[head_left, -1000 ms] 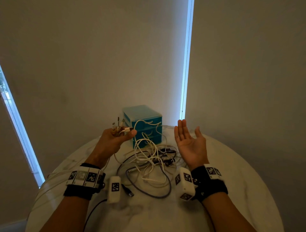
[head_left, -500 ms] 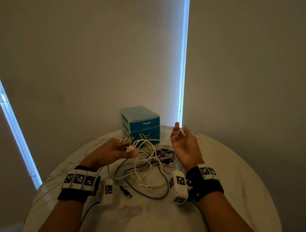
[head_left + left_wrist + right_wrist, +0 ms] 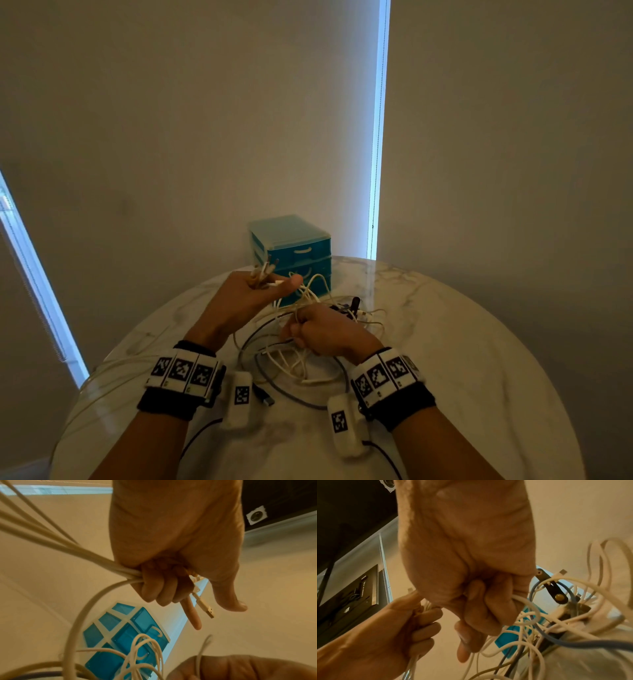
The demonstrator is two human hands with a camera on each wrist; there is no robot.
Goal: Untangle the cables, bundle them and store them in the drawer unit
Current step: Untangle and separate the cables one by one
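A tangle of white, grey and black cables (image 3: 301, 346) lies on the round marble table (image 3: 462, 370). My left hand (image 3: 250, 294) is raised over it and grips several white cable ends (image 3: 109, 566), with plugs (image 3: 263, 270) sticking out past the fingers and a USB plug (image 3: 208, 610) hanging by the thumb. My right hand (image 3: 325, 330) is curled round white cable strands (image 3: 522, 601) in the middle of the tangle. The teal drawer unit (image 3: 291, 246) stands behind the hands, its drawers closed.
A grey-blue cable loop (image 3: 301, 401) and a dark USB plug (image 3: 265, 397) lie near the front of the tangle. A black clip-like part (image 3: 551, 588) sits in the tangle's far side. Wall and window blinds stand right behind the table.
My right hand was open and raised; it has dropped onto the tangle and closed round white strands. The left hand, still gripping the cable ends, dipped and rose again slightly.
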